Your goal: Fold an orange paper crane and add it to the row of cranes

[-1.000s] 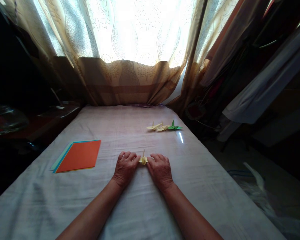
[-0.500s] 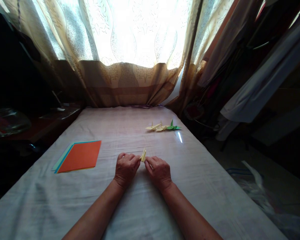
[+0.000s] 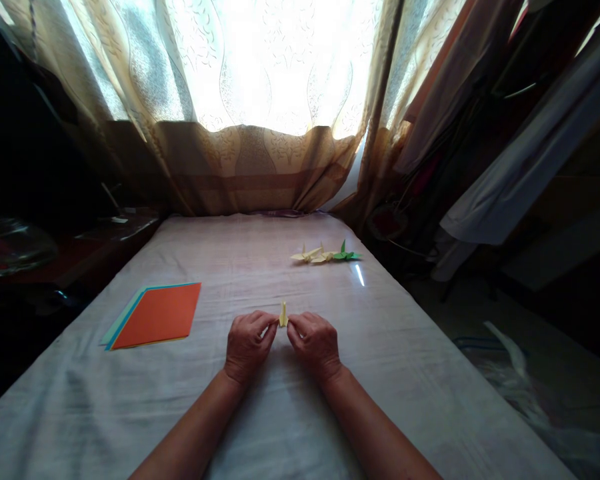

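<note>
A small folded piece of pale yellow paper (image 3: 283,316), with an upright point, is held between my two hands just above the sheet-covered surface (image 3: 220,247). My left hand (image 3: 250,340) pinches its left side between thumb and fingers. On the other side, my right hand (image 3: 314,340) pinches the right edge the same way. The fingertips hide the paper's outer ends. Farther back to the right sit two cream paper cranes (image 3: 307,254) and a green paper crane (image 3: 347,253), close together in a row.
A stack of square coloured paper (image 3: 157,317), orange on top, lies at the left. Behind the surface hangs a patterned curtain (image 3: 250,160) before a bright window. Clothes (image 3: 505,193) hang at the right, over a clear plastic bag (image 3: 525,393) on the floor.
The folded yellow paper has turned from a slant to upright and shifted slightly left. My left fingers have opened into a rounder pinch; both hands still hold the paper.
</note>
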`<state>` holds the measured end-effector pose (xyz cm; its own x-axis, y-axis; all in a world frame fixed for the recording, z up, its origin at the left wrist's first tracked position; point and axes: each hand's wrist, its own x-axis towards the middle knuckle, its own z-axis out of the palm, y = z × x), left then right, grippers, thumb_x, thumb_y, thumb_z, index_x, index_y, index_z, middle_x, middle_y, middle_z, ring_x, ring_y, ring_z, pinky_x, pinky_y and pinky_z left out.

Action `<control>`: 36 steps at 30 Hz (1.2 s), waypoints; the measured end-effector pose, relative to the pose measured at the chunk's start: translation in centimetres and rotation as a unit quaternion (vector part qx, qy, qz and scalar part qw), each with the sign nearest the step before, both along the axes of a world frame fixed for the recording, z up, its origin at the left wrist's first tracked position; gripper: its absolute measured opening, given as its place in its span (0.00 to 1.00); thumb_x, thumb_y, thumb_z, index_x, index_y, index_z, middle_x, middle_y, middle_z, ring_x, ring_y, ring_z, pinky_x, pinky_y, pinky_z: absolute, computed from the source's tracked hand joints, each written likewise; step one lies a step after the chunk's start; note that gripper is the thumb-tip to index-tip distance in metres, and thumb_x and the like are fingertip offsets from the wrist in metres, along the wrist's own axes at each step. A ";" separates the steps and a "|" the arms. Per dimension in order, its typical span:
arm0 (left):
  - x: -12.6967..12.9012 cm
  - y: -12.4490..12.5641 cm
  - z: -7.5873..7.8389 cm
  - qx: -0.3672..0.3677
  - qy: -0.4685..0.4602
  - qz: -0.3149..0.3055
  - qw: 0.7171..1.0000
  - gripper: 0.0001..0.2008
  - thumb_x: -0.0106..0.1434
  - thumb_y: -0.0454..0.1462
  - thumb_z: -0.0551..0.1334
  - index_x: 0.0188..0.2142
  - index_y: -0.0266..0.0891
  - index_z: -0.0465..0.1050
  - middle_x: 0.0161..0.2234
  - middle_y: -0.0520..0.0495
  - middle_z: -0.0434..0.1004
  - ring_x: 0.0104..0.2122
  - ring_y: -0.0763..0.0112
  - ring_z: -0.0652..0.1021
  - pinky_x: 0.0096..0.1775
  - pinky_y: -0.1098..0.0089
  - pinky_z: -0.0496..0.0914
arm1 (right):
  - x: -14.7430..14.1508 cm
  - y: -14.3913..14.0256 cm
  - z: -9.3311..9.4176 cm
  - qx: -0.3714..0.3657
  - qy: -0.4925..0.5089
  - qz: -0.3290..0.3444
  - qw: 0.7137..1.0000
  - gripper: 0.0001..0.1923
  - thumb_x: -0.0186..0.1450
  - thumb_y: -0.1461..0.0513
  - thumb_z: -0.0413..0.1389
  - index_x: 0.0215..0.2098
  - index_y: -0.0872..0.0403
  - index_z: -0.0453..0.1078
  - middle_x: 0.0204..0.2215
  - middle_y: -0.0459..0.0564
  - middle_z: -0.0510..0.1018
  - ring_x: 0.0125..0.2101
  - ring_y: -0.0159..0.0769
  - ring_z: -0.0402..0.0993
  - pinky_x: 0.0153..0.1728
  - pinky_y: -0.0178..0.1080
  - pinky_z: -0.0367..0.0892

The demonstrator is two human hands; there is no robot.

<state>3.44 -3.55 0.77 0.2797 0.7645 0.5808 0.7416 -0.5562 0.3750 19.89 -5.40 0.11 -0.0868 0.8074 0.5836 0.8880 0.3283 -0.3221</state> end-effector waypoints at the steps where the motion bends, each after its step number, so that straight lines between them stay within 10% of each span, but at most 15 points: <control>1: 0.0 0.0 0.0 -0.004 -0.006 0.005 1.000 0.06 0.63 0.35 0.61 0.34 0.44 0.78 0.32 0.51 0.81 0.33 0.68 0.79 0.37 0.68 0.66 | -0.1 0.0 0.0 0.000 0.002 0.002 1.000 0.09 0.65 0.64 0.54 0.30 0.50 0.75 0.24 0.45 0.77 0.28 0.32 0.70 0.33 0.34 0.55; 19: 0.4 0.5 -0.8 -0.037 -0.083 0.057 0.994 0.04 0.64 0.36 0.60 0.34 0.40 0.74 0.30 0.51 0.80 0.26 0.71 0.78 0.33 0.71 0.69 | -1.7 -0.1 0.0 -0.101 0.197 -0.022 0.975 0.16 0.66 0.58 0.50 0.26 0.51 0.76 0.23 0.46 0.79 0.23 0.31 0.71 0.28 0.31 0.58; 27: 0.7 -0.1 -1.6 -0.044 -0.093 -0.001 0.995 0.13 0.67 0.36 0.55 0.46 0.43 0.76 0.43 0.47 0.82 0.42 0.67 0.81 0.46 0.67 0.74 | -1.7 0.0 0.6 -0.146 0.291 0.012 0.945 0.20 0.67 0.54 0.47 0.25 0.52 0.75 0.18 0.45 0.75 0.21 0.32 0.69 0.25 0.31 0.60; 36: 1.1 -0.6 -3.5 -0.187 -0.099 -0.161 0.964 0.36 0.61 0.30 0.54 0.69 0.39 0.49 0.68 0.43 0.49 0.66 0.58 0.56 0.63 0.56 0.61 | -1.3 0.1 0.4 -0.177 0.398 0.070 0.897 0.18 0.63 0.50 0.53 0.33 0.54 0.76 0.26 0.45 0.79 0.27 0.34 0.73 0.31 0.33 0.67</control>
